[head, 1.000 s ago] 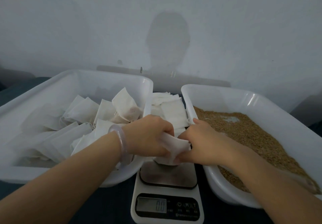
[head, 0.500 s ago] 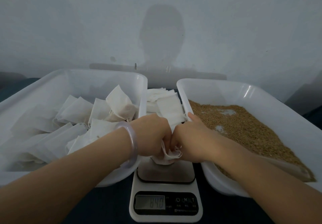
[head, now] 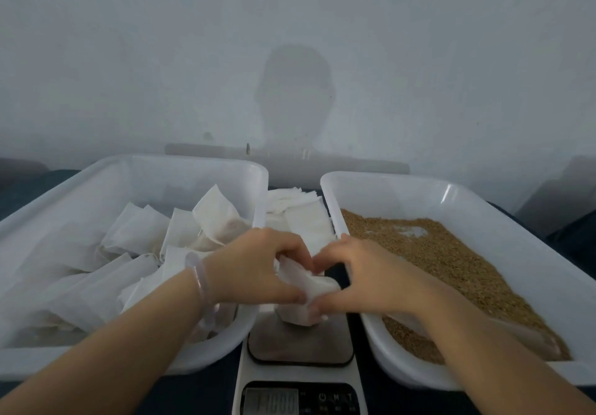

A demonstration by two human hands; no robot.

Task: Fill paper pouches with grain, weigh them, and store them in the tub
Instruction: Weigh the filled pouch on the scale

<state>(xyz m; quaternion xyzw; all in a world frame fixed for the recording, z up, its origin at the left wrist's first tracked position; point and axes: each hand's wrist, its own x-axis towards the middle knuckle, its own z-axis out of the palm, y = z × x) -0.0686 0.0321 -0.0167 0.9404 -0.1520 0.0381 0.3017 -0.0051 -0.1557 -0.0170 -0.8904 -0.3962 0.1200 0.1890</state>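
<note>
Against a pale wall, on a dark tabletop, a white paper pouch (head: 303,285) sits over the kitchen scale (head: 300,348). The left hand (head: 258,269) and right hand (head: 367,276) both pinch its top. The storage tub (head: 129,164) of pouches lies left, and the grain (head: 451,253) tub (head: 419,179) lies right.

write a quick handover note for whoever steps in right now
Hands: left hand and right hand both pinch one pouch by its top. Its base is on or just above the scale, whose display is too blurred to read.
Done: many stored pouches lie in the left tub.
Supplies: grain in the right tub, flat pouches between the tubs.
Left: check this pouch's weight, store it, repeat.
</note>
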